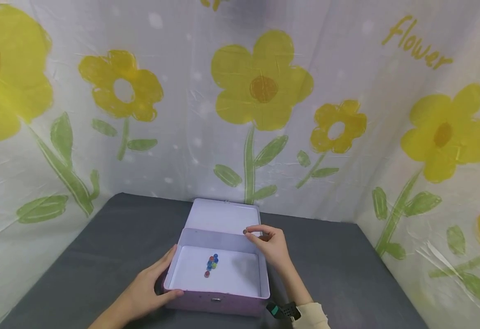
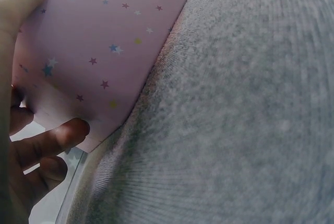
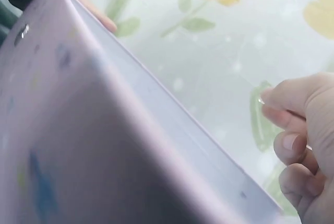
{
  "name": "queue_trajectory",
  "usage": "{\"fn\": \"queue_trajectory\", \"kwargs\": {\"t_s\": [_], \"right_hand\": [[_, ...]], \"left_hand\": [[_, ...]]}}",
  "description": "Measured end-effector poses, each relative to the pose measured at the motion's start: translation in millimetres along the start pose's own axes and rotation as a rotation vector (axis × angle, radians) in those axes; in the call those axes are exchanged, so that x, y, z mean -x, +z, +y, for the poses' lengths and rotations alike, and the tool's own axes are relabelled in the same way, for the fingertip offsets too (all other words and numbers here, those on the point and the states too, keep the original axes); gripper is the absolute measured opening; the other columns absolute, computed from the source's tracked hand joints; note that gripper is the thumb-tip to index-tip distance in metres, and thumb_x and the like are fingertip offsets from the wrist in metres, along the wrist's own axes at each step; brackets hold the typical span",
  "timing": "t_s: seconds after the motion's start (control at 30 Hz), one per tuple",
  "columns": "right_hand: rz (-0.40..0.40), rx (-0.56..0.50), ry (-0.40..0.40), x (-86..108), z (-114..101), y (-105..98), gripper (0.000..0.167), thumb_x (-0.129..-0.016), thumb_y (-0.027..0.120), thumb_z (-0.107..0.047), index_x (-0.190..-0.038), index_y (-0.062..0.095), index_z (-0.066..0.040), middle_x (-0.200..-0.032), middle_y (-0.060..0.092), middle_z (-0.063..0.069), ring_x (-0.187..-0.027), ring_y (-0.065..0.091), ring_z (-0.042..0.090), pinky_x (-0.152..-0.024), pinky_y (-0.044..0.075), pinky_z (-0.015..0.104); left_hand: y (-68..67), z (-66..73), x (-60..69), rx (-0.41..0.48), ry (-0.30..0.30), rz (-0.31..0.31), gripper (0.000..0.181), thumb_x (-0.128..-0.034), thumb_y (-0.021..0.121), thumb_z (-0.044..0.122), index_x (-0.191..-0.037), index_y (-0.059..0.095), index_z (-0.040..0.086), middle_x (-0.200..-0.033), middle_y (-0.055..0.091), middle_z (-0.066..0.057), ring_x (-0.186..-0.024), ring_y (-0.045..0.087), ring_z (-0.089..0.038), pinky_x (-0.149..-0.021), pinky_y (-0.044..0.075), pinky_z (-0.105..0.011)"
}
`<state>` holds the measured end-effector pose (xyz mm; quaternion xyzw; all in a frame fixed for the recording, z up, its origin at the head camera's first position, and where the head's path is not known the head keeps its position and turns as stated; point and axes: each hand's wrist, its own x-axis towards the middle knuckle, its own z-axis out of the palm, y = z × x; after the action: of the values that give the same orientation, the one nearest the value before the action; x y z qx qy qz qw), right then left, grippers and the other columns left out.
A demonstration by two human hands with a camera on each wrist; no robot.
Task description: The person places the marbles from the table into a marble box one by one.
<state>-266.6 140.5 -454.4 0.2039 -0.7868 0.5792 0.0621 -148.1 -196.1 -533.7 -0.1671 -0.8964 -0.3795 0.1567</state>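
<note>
A pink-lilac box (image 1: 223,302), its hinged lid (image 1: 219,214) lying back, stands on the dark table. Several small glass marbles (image 1: 210,265), blue, red and green, lie in a cluster on its white floor. My left hand (image 1: 147,285) grips the box's near left corner, thumb at the front rim and fingers along the left side. Above the box's far right corner, my right hand (image 1: 274,246) pinches a small dark marble (image 1: 245,231) between thumb and index finger. In the right wrist view the fingertips (image 3: 271,96) mostly hide that marble. Stars decorate the box's wall (image 2: 99,51).
A dark grey cloth (image 1: 326,274) covers the table. Behind and at both sides hangs a pale curtain (image 1: 182,137) printed with yellow flowers. The raised box walls surround the marbles. A dark band (image 1: 283,310) sits on my right wrist.
</note>
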Motion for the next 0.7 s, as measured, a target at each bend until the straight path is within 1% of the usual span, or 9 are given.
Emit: {"fn": "queue_trajectory", "kwargs": {"t_s": [0.13,0.27,0.4,0.6,0.7], "right_hand": [[-0.026,-0.013,0.004,-3.4,-3.8,12.8,0.015,-0.095,0.079,-0.005,-0.109,0.082,-0.001,-0.11,0.079,0.021,-0.049,0.055,0.006,-0.047,0.029,0.02],[-0.056,-0.012,0.02,-5.8,-10.0,24.4,0.016,-0.095,0.08,-0.01,-0.11,0.082,-0.003,-0.116,0.079,0.015,-0.054,0.061,0.007,-0.048,0.031,0.021],[-0.079,-0.012,0.023,-7.3,-16.2,35.2,0.016,-0.095,0.08,-0.012,-0.109,0.082,-0.004,-0.118,0.079,0.014,-0.064,0.069,0.01,-0.049,0.034,0.021],[-0.095,-0.011,0.01,-8.6,-20.1,46.3,0.015,-0.095,0.081,-0.013,-0.108,0.083,-0.006,-0.119,0.078,0.013,-0.054,0.054,0.011,-0.048,0.033,0.021],[-0.091,-0.001,0.015,-8.8,-18.1,49.1,0.015,-0.094,0.082,-0.013,-0.108,0.083,-0.007,-0.117,0.079,0.013,-0.052,0.052,0.009,-0.049,0.034,0.021]], "left_hand": [[-1.3,3.1,0.9,0.007,0.002,-0.001,0.109,-0.0806,0.09,0.052,-0.167,0.035,0.013,-0.165,0.043,-0.018,-0.143,0.051,-0.043,-0.103,0.05,-0.068],[-2.4,3.8,-0.1,0.021,-0.016,-0.015,0.109,-0.081,0.089,0.054,-0.167,0.035,0.013,-0.166,0.042,-0.018,-0.144,0.05,-0.044,-0.104,0.048,-0.069],[-1.7,2.1,-0.9,0.029,-0.015,-0.017,0.109,-0.0812,0.089,0.054,-0.166,0.035,0.011,-0.166,0.041,-0.019,-0.145,0.049,-0.045,-0.105,0.047,-0.069],[-1.1,0.7,-0.6,0.023,-0.01,-0.014,0.11,-0.0809,0.089,0.053,-0.167,0.035,0.012,-0.166,0.041,-0.019,-0.144,0.05,-0.046,-0.105,0.048,-0.069],[-1.8,0.8,-0.3,0.025,-0.016,-0.02,0.11,-0.0811,0.089,0.054,-0.167,0.035,0.012,-0.166,0.041,-0.019,-0.144,0.05,-0.046,-0.105,0.047,-0.069]]}}
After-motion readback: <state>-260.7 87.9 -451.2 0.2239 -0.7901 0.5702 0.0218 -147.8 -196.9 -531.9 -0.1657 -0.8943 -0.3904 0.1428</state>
